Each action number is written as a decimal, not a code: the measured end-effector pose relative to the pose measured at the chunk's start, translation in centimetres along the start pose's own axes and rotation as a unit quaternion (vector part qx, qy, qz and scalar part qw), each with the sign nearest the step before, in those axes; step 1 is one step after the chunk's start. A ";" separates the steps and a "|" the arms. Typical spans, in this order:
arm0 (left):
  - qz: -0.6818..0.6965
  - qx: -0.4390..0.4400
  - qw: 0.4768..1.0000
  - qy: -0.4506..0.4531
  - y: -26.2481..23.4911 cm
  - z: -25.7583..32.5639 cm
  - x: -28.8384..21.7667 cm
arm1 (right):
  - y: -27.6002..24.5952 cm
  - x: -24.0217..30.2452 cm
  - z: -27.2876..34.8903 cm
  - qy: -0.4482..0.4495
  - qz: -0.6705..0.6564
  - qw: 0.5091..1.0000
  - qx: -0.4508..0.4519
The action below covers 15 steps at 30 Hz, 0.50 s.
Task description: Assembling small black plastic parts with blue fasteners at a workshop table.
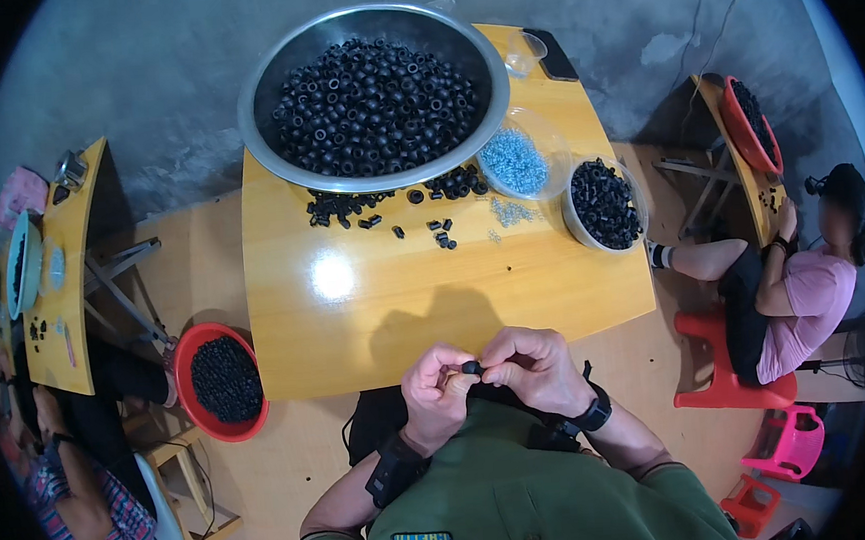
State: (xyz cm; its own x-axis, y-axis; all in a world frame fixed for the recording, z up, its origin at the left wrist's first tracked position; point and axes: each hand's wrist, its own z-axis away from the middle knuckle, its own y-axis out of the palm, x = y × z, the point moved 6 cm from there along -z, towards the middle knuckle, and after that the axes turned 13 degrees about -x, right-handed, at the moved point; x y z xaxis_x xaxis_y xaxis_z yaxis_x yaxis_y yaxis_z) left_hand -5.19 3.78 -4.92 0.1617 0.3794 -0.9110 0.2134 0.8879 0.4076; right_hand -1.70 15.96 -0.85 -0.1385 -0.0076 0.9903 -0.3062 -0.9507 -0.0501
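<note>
Near the table's front edge, my left hand (438, 392) pinches a small round black plastic part (472, 368) between thumb and fingers. My right hand (542, 371) closes its thumb and forefinger on the part's other side; whether a second tiny piece is in them is too small to tell. Farther off stands a large metal bowl (252, 132) heaped with black ring-shaped parts (370, 99). To its right are a clear tub of small bluish clear pieces (513, 161) and a clear tub of black cylindrical parts (605, 206).
Loose black pieces (343, 206) and tiny clear bits (514, 212) lie on the yellow table (306, 329) before the bowl. A red basin of black parts (225, 385) stands left of the table. One person sits at the right (805, 284), another at the left (82, 495).
</note>
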 end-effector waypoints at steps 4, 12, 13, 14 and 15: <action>0.040 0.012 0.999 -0.021 0.1 0.0 0.5 | 0.2 -0.1 -0.1 0.023 -0.039 0.999 -0.018; 0.047 0.005 0.997 -0.061 0.4 1.4 1.6 | 0.0 0.8 0.2 -0.015 0.040 0.999 0.018; 0.047 0.010 0.997 -0.061 0.6 1.2 1.6 | 0.1 0.1 0.1 0.039 -0.013 0.999 0.031; 0.043 0.006 0.998 -0.054 0.6 0.8 1.3 | 0.1 0.1 0.0 0.037 -0.013 0.999 0.027; 0.038 -0.003 0.998 -0.048 0.5 0.7 1.2 | 0.1 -0.1 0.0 0.062 -0.036 0.997 0.020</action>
State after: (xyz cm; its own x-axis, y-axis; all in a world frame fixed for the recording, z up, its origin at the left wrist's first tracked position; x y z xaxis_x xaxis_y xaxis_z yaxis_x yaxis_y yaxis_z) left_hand -4.20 4.45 -5.73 0.2694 0.4197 -0.8668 0.1908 0.8589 0.4752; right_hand -1.73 15.84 -0.98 -0.2345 0.0969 0.9673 -0.2826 -0.9589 0.0276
